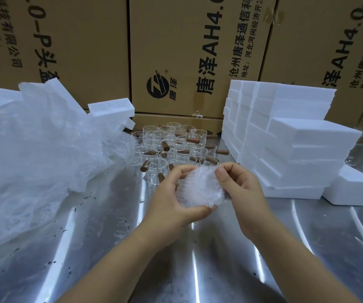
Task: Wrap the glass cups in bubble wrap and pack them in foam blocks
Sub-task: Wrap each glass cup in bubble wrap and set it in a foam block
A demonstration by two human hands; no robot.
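A cup bundled in bubble wrap [200, 189] is held between both hands above the steel table. My left hand [171, 197] cups the bundle from below and the left, thumb under it. My right hand [237, 184] grips its right side, thumb pressed on the wrap at the top. The glass inside is hidden by the wrap. Behind the hands stand several bare glass cups [171, 145] with brown wooden handles. A stack of white foam blocks [285, 136] rises on the right.
A big heap of loose bubble wrap [36, 158] covers the table's left side, with more foam blocks [110, 109] behind it. Cardboard cartons [176, 51] wall off the back. The steel table [198, 259] carries dark specks at the front left.
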